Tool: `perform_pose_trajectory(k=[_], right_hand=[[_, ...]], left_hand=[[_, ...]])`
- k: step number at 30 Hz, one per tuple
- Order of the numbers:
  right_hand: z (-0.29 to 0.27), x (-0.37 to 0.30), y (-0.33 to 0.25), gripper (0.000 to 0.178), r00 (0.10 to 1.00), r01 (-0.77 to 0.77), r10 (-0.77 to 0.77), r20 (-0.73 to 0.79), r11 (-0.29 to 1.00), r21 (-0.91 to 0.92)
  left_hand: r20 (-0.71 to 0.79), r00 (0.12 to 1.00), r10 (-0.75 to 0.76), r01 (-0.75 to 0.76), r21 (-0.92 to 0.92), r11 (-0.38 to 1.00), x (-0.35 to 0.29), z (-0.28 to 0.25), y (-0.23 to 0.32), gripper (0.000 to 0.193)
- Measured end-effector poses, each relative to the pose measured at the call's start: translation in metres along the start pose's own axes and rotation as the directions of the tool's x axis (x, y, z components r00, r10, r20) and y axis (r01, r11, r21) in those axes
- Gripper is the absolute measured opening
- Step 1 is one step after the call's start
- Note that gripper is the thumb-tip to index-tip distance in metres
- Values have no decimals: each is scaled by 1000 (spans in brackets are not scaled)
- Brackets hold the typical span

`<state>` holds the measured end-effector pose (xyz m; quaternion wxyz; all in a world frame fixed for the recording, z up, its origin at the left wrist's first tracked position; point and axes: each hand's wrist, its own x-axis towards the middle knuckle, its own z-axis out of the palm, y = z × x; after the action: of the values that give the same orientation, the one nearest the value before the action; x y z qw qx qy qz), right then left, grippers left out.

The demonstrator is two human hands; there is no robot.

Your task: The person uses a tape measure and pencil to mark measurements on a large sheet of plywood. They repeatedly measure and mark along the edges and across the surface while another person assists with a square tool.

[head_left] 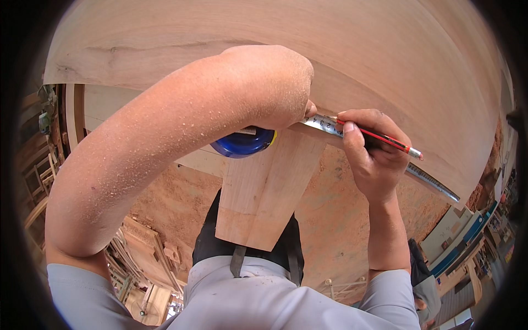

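Through the head camera I take the large pale wooden board [396, 60] as my landmark; it fills the far part of my view, its grain sweeping across it. The tape blade [323, 124] lies along this board's near edge, its long axis running from the left hand [283, 82] away to the right and somewhat toward the wearer, and its far end stops by the board's near right corner. The blue tape case [245, 144] sits just below the board's near edge, partly covered by the left forearm [154, 137], which is speckled with sawdust. My left hand bends over that edge with one fingertip showing beside the blade; the rest of the fingers are hidden behind the wrist, so I cannot tell what they are closed on. My right hand [379, 154], near the board's right-hand part, has thumb and fingers pinched firmly round a red-and-black pencil [385, 140]. The pencil lies slanted over the near edge, its point aimed left at the blade near the left fingertip, its eraser end pointing right and toward the wearer. From beneath the board's near edge a narrower plank [264, 192] extends toward the wearer's lap, above the dusty reddish floor [341, 203].
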<state>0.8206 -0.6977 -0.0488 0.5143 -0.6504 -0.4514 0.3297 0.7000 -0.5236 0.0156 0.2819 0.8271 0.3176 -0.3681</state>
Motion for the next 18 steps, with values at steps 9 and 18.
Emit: perform_pose_trajectory(k=[9, 18], right_hand=[[0, -1, 0, 9, 1000, 16, -15, 5, 1000, -20], [-1, 0, -1, 9, 1000, 16, -16, 17, 999, -32]], left_hand=[[-3, 1000, -2, 2, 4, 1000, 0, 1, 1, 42], [2, 1000, -11, 11, 14, 1000, 1, 1, 2, 43]])
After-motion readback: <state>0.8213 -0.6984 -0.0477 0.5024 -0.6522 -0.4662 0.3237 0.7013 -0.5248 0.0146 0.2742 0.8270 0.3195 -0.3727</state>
